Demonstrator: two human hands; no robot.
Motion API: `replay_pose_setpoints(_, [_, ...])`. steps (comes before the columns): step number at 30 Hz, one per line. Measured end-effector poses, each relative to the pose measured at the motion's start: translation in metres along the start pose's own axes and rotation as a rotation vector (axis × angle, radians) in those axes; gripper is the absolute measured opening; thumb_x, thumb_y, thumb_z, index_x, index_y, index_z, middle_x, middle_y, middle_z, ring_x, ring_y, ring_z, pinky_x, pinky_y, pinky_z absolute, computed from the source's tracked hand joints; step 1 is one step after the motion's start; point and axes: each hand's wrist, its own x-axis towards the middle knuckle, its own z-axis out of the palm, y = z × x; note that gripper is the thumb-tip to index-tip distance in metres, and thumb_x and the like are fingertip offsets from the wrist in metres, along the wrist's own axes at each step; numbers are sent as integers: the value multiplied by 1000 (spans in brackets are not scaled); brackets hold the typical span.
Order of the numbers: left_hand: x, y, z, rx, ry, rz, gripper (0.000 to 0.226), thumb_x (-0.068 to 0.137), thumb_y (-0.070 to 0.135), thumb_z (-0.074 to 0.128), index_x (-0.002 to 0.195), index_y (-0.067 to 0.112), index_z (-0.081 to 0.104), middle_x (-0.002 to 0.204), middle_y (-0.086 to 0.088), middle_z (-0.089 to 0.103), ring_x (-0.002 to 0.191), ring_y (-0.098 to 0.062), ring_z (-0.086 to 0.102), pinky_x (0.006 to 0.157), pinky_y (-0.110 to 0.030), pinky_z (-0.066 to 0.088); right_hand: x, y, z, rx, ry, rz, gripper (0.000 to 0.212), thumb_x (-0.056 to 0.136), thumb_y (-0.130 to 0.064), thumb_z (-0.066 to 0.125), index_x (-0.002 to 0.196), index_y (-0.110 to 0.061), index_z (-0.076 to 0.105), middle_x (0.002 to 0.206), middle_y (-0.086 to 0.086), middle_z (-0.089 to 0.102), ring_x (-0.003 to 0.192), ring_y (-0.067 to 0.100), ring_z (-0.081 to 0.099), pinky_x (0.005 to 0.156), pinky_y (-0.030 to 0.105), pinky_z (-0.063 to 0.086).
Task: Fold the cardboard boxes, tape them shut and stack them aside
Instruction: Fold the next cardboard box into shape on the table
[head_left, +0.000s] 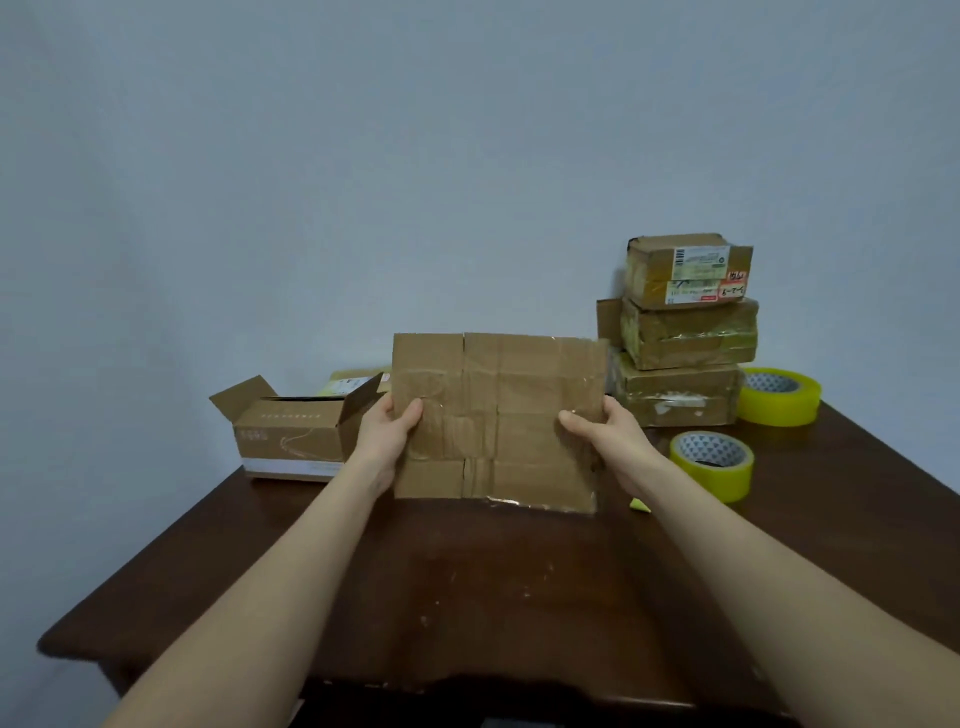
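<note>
A flattened brown cardboard box (498, 415), creased and with old tape on it, stands upright above the middle of the dark wooden table (467, 587). My left hand (387, 434) grips its left edge, thumb on the front face. My right hand (605, 434) grips its right edge the same way. At the back right, three taped boxes (685, 332) are stacked on one another. Two rolls of yellow tape lie beside the stack, one nearer (714, 462) and one further back (779, 396).
An open cardboard box (291, 434) with its flaps up sits at the table's back left, with another flat package (348, 382) behind it. A small yellow scrap (640, 505) lies near the nearer roll. A plain wall rises behind the table.
</note>
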Motion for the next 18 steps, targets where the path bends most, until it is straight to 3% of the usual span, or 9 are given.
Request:
replay_pose_setpoints(6, [-9,-15,-2,25,-33,27,28,102,22,40,125,15,55,120,-4,63,110,-19,59,95,-38,49,-8,7,0,-29,48,-16,35,92,-9,60,125,-17,55,117,4,64,107,21,61,96,43,49])
replay_pose_setpoints(9, [-8,-19,-2,4,-12,15,35,104,23,36,135,16,51,127,-3,60,119,-20,56,102,-43,45,-9,9,-1,-24,77,-30,37,93,-10,60,128,-17,53,118,1,62,108,20,59,95,40,49])
replay_pose_setpoints(13, [-15,-19,1,-30,24,69,42,101,5,38,139,19,47,123,-6,62,110,-16,60,96,-34,49,-9,8,1,-55,132,-113,38,91,-5,61,124,-21,49,111,-5,57,103,13,54,85,30,45])
replay_pose_setpoints(18, [-28,-19,6,-49,151,99,50,96,-6,41,140,18,45,113,-4,63,98,-10,60,93,-31,49,-9,20,11,-154,156,-135,42,89,-4,62,123,-23,47,114,-5,57,109,15,53,96,38,46])
